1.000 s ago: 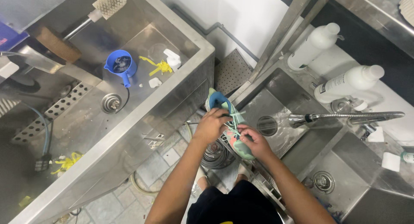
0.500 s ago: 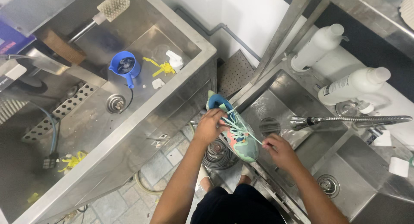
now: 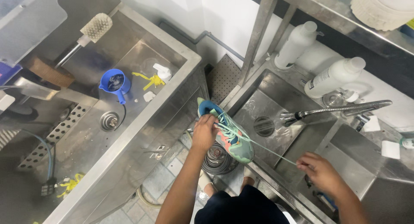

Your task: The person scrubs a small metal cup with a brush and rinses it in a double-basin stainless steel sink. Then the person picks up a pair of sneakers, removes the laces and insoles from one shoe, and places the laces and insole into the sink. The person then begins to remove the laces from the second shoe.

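Left hand (image 3: 204, 132) gripping sneaker (image 3: 228, 137) over sink rim (image 3: 241, 91), right hand (image 3: 321, 172) pinching lace (image 3: 271, 149).

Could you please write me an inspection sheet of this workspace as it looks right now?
Surface: two steel sinks, left sink and right sink, wet.
Job's things: teal sneaker held above the gap between the sinks; pale lace drawn taut.
Clutter: blue cup, long-handled brush, yellow scraps, two white bottles.
Hands: left hand grips the sneaker; right hand pinches the lace end.
Cables: blue hose, faucet hose.
Surroundings: tiled floor, white wall.
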